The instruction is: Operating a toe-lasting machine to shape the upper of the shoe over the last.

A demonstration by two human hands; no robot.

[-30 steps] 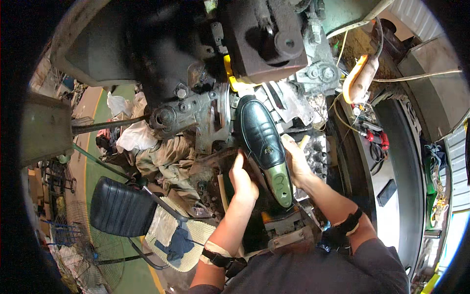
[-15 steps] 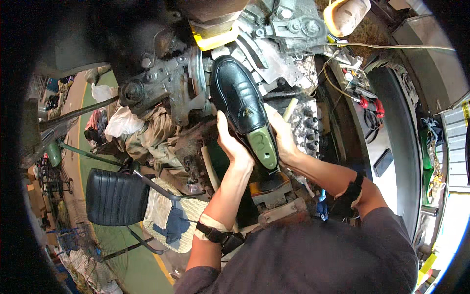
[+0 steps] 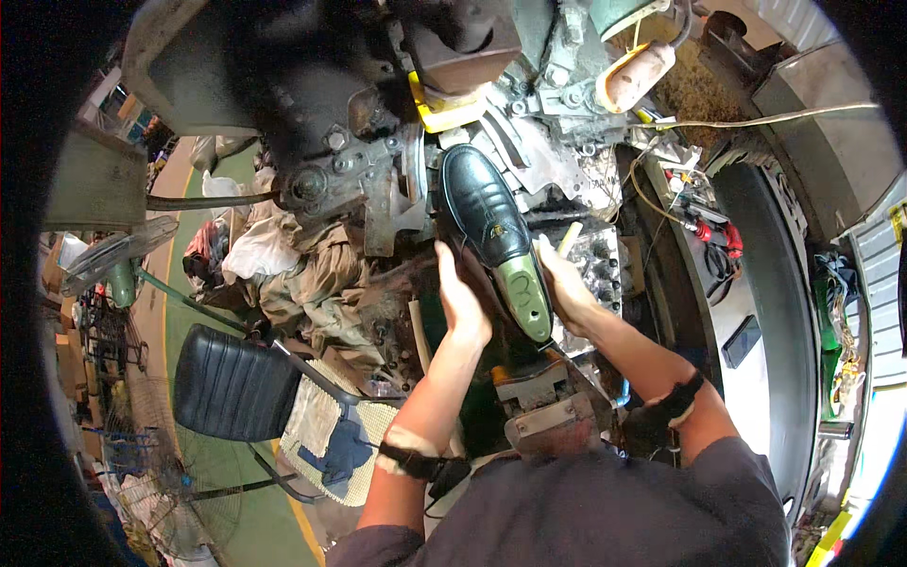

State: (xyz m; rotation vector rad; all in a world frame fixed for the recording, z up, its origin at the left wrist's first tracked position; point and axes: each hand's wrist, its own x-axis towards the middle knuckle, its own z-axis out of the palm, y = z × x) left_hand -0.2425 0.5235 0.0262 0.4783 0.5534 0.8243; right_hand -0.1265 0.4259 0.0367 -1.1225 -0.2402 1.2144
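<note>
Dark machine (image 3: 387, 151) at 12 o'clock; black shoe (image 3: 484, 203) just above centre, toe toward 11. Left grip (image 3: 463, 310) at its 7, released; right grip (image 3: 569, 293) at its 4, closure not discernible. Green last (image 3: 526, 304) protrudes toward 5.

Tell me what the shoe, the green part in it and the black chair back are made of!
Shoe: probably leather, polished black, since it shines and has seams; imitation leather could look the same.
Green part: perhaps hard plastic, as it looks smooth and slightly glossy; paint could look similar.
Chair back: likely padded vinyl or leather, black with a soft sheen and ribbed lines.
</note>
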